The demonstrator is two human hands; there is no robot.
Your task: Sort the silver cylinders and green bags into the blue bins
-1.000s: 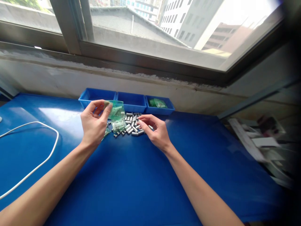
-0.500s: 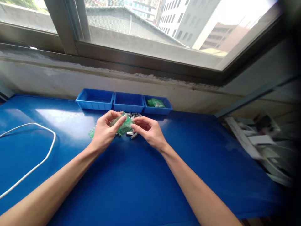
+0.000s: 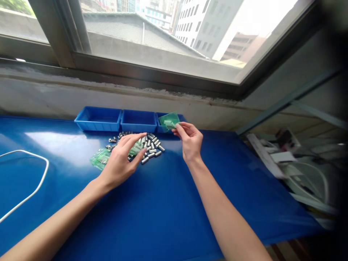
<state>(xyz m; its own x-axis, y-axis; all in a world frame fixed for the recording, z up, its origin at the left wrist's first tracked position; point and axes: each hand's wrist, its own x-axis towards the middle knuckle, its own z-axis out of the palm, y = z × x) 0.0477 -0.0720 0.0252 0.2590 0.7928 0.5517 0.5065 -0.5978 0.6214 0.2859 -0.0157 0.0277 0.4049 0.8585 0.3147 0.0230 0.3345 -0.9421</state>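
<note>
My right hand (image 3: 189,139) pinches the edge of a small green plastic bag (image 3: 169,121) with pale metal parts inside, held over the right blue bin (image 3: 181,117). My left hand (image 3: 123,156) is open, thumb and fingers apart, above the pile on the table. Below and beside it lie loose metal cylinders (image 3: 152,145) and small screw-like parts (image 3: 112,140). Another green bag (image 3: 100,158) with parts in it rests left of my left hand. More green plastic (image 3: 136,148) shows between my left thumb and fingers, partly hidden; it seems to lie on the pile.
The left blue bin (image 3: 78,119) and middle blue bin (image 3: 138,128) stand in a row with the right one against the wall. A white cable (image 3: 45,174) curves over the blue table (image 3: 152,210) at left. Blurred items (image 3: 282,156) stand beyond the right edge.
My right hand has moved right and up with a green bag to the right bin. My left hand has opened. The camera view has shifted right, and more of the metal pile shows.
</note>
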